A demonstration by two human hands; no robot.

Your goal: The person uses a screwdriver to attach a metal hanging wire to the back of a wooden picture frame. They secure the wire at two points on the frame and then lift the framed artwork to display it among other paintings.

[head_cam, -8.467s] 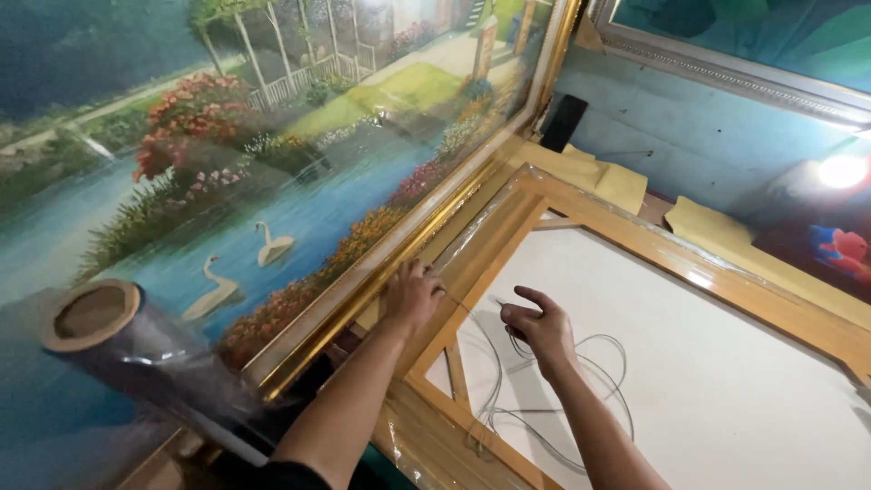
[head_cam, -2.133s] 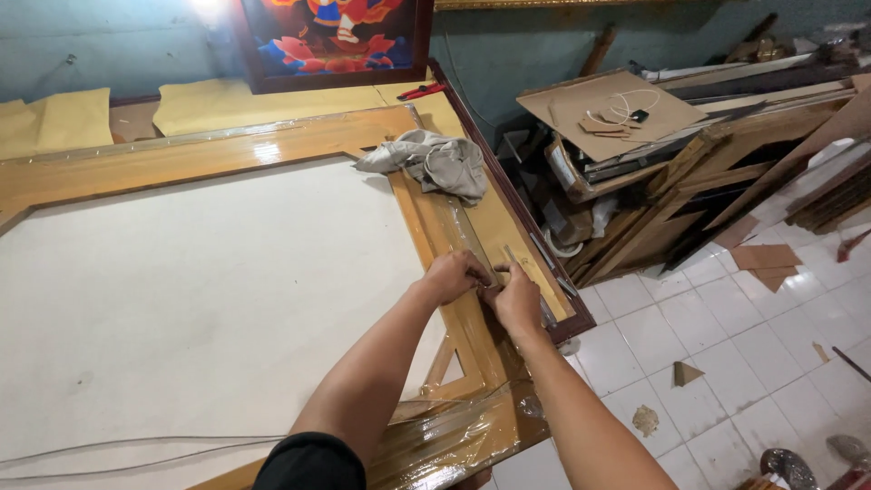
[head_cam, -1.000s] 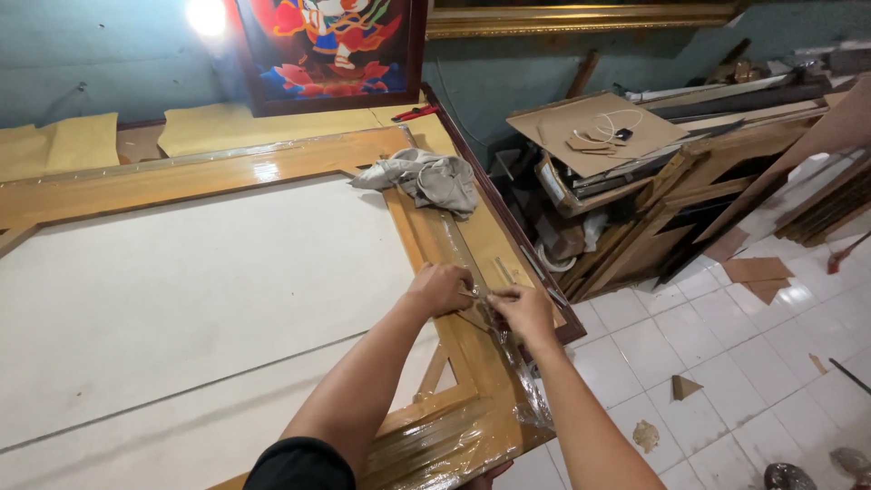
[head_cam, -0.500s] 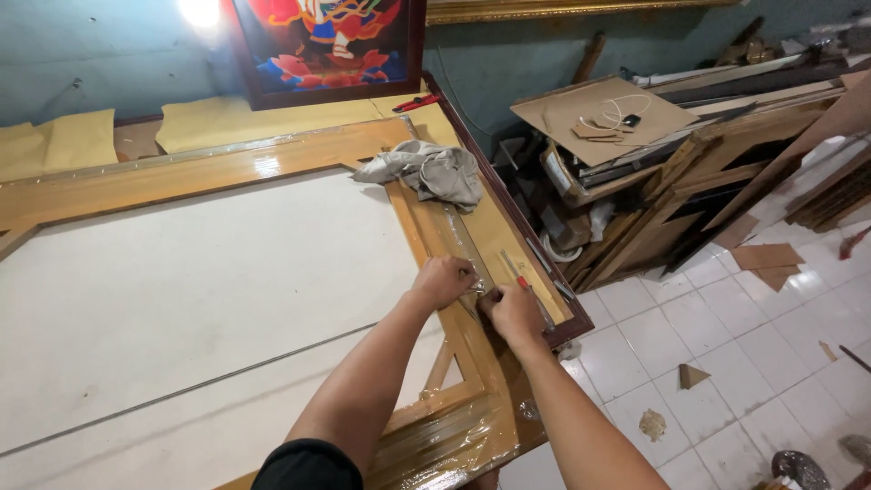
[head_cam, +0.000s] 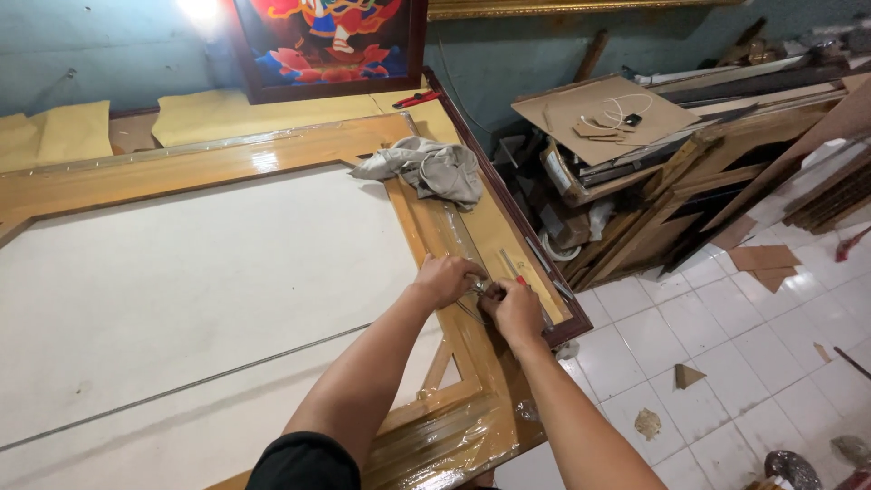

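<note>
Head view, looking down: a large wooden frame (head_cam: pixel 227 163), glossy and honey-coloured, is laid flat on the tabletop (head_cam: pixel 490 231) around a white backing panel (head_cam: pixel 181 281); clear plastic film (head_cam: pixel 454 436) is wrapped over the near right corner of the frame and runs up its right rail; the left hand (head_cam: pixel 445 279) is closed, knuckles up, on that rail, its fingers curled down onto the film; the right hand (head_cam: pixel 513 310) is set just beside it, touching or nearly so, fingers pinched together on something small at the rail's outer edge; what is pinched cannot be told, though a red speck shows just past the fingertips; a crumpled grey cloth (head_cam: pixel 425 170) is lying farther up the same rail, well apart from the hands; a red-handled tool (head_cam: pixel 415 99) is seen at the far corner, below a framed painting (head_cam: pixel 331 41) leaned on the wall; stacked boards and mouldings (head_cam: pixel 671 154) are piled to the right above a white tiled floor (head_cam: pixel 726 363); in judgement, the film is best held taut and flat by the left hand while the right works close to it, so that no slack or wrinkle is trapped along the rail.
</note>
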